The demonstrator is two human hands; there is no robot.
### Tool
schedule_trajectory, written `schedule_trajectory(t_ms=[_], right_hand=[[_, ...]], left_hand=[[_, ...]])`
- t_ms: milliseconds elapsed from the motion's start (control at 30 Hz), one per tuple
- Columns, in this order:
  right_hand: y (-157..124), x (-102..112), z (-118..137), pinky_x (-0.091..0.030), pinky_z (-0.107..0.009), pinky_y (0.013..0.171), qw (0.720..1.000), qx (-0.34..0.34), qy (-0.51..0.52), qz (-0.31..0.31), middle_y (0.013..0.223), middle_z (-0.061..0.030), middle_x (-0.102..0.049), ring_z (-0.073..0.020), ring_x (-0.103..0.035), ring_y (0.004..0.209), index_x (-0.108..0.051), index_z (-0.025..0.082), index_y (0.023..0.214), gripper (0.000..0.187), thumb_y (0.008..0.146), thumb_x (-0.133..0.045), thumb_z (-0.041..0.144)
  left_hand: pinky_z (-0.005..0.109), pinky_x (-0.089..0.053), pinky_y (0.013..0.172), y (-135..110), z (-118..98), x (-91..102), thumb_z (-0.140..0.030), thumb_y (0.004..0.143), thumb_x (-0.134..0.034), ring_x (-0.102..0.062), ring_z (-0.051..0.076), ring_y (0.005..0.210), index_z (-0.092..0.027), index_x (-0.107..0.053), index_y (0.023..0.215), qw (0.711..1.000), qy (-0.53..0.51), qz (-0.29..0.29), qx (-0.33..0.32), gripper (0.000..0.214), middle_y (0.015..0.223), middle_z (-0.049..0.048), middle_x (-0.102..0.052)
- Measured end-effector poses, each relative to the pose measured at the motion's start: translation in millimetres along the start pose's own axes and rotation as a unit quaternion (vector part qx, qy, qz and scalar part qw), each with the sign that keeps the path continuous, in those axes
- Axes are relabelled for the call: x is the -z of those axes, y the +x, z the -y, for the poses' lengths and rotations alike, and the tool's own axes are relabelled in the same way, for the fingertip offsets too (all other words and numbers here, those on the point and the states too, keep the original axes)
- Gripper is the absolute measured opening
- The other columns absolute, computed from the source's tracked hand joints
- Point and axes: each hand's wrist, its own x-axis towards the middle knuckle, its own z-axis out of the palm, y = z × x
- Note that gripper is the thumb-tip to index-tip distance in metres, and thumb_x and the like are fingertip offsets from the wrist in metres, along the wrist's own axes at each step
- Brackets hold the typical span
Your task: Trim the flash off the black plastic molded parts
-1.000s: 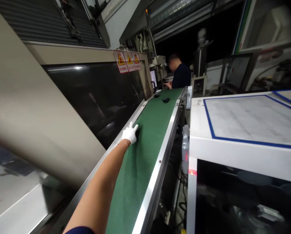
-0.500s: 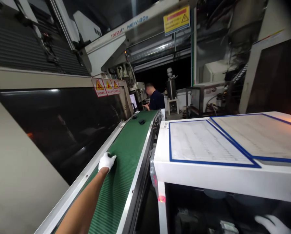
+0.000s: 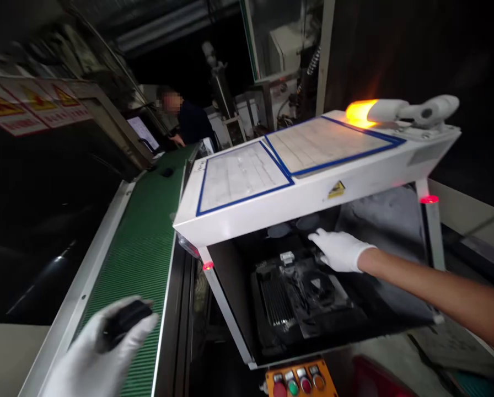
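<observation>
My left hand (image 3: 94,353), in a white glove, is low at the front over the green conveyor belt (image 3: 135,248) and holds a small black part (image 3: 125,322). My right hand (image 3: 340,249), also gloved, reaches into the open front of a white machine housing (image 3: 305,193). Its fingers lie flat above a dark fixture (image 3: 300,295) inside, and I cannot tell whether they touch it. Another small black part (image 3: 166,172) lies far up the belt.
An orange lamp (image 3: 360,112) glows on top of the housing. A button box (image 3: 299,380) with red, green and orange buttons sits below it. A person in dark clothes (image 3: 187,118) stands at a screen at the belt's far end. A dark machine window (image 3: 36,215) runs along the left.
My left hand has pulled back from the belt's middle with a black part in it. The view swung right, and my right hand has reached into the housing.
</observation>
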Motion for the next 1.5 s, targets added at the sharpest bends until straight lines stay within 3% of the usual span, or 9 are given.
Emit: schedule_trajectory(t_ms=[67, 133, 167, 233, 300, 433, 600, 867, 1500], right_hand=[[-3, -3, -1, -0.063, -0.056, 0.080, 1.000, -0.009, -0.009, 0.000, 0.129, -0.0162, -0.049, -0.0354, -0.064, 0.093, -0.052, 0.011, 0.143, 0.060, 0.091, -0.080, 0.021], [-6, -6, -2, -0.063, -0.054, 0.079, 1.000, -0.016, -0.010, 0.005, 0.123, -0.0141, -0.050, -0.0343, -0.064, 0.092, -0.053, 0.012, 0.139, 0.056, 0.091, -0.081, 0.023], [-7, -6, -2, -0.063, -0.054, 0.079, 1.000, -0.017, -0.008, 0.006, 0.121, -0.0132, -0.050, -0.0340, -0.064, 0.091, -0.054, 0.012, 0.137, 0.054, 0.091, -0.082, 0.024], [-8, -4, -2, -0.063, -0.054, 0.078, 1.000, -0.017, -0.002, 0.006, 0.118, -0.0122, -0.051, -0.0341, -0.064, 0.091, -0.055, 0.013, 0.133, 0.051, 0.091, -0.082, 0.024], [-8, -2, -3, -0.062, -0.053, 0.077, 1.000, -0.020, 0.004, 0.006, 0.116, -0.0118, -0.051, -0.0344, -0.063, 0.091, -0.055, 0.012, 0.130, 0.049, 0.091, -0.082, 0.024], [-6, -2, -6, -0.062, -0.051, 0.073, 1.000, -0.025, 0.009, 0.002, 0.113, -0.0112, -0.050, -0.0336, -0.063, 0.088, -0.056, 0.013, 0.127, 0.048, 0.088, -0.084, 0.022], [-6, -8, -11, -0.062, -0.049, 0.070, 0.999, -0.028, 0.015, -0.006, 0.114, -0.0107, -0.049, -0.0327, -0.063, 0.086, -0.055, 0.013, 0.129, 0.052, 0.087, -0.084, 0.022], [-4, -15, -15, -0.058, -0.045, 0.061, 0.999, -0.013, 0.011, -0.038, 0.108, -0.0102, -0.049, -0.0315, -0.062, 0.080, -0.056, 0.013, 0.124, 0.052, 0.083, -0.085, 0.026], [-5, -15, -19, -0.053, -0.041, 0.056, 0.999, -0.009, 0.000, -0.039, 0.108, -0.0082, -0.049, -0.0311, -0.062, 0.079, -0.055, 0.014, 0.125, 0.053, 0.082, -0.085, 0.026]], left_hand=[[0.046, -0.060, 0.096, -26, -35, -32.7, -0.079, 0.076, -0.064, -0.071, 0.028, 0.105, -0.033, -0.065, 0.115, 0.993, -0.061, 0.081, -0.052, 0.061, 0.111, -0.0011, -0.075], [0.036, -0.058, 0.098, -36, -73, -80.8, -0.063, 0.090, -0.061, -0.070, 0.021, 0.108, -0.032, -0.063, 0.122, 0.963, -0.081, 0.226, -0.125, 0.045, 0.117, -0.0027, -0.073], [0.032, -0.057, 0.097, -34, -91, -107.6, -0.053, 0.094, -0.061, -0.070, 0.018, 0.105, -0.031, -0.062, 0.123, 0.949, -0.086, 0.258, -0.159, 0.036, 0.115, -0.0032, -0.073], [0.028, -0.051, 0.104, -21, -123, -160.2, -0.031, 0.094, -0.067, -0.068, 0.016, 0.113, -0.025, -0.061, 0.126, 0.936, -0.058, 0.253, -0.238, 0.033, 0.122, -0.0007, -0.072], [0.031, -0.050, 0.106, -2, -148, -203.9, -0.026, 0.096, -0.066, -0.067, 0.019, 0.117, -0.019, -0.061, 0.128, 0.932, 0.011, 0.242, -0.270, 0.034, 0.126, 0.0046, -0.070], [0.042, -0.052, 0.102, 28, -180, -251.1, -0.026, 0.095, -0.064, -0.067, 0.030, 0.116, -0.016, -0.061, 0.134, 0.918, 0.082, 0.250, -0.295, 0.040, 0.127, 0.0120, -0.069], [0.038, -0.052, 0.100, 37, -200, -265.4, -0.030, 0.095, -0.064, -0.067, 0.029, 0.114, -0.017, -0.061, 0.135, 0.895, 0.150, 0.261, -0.329, 0.041, 0.125, 0.0124, -0.069], [0.038, -0.053, 0.098, 42, -220, -266.1, -0.033, 0.096, -0.062, -0.067, 0.029, 0.114, -0.020, -0.058, 0.140, 0.868, 0.210, 0.290, -0.344, 0.046, 0.125, 0.0114, -0.069], [0.040, -0.056, 0.087, 41, -228, -270.2, -0.030, 0.100, -0.054, -0.070, 0.032, 0.101, -0.012, -0.053, 0.128, 0.801, 0.309, 0.294, -0.420, 0.034, 0.115, 0.0160, -0.064]])
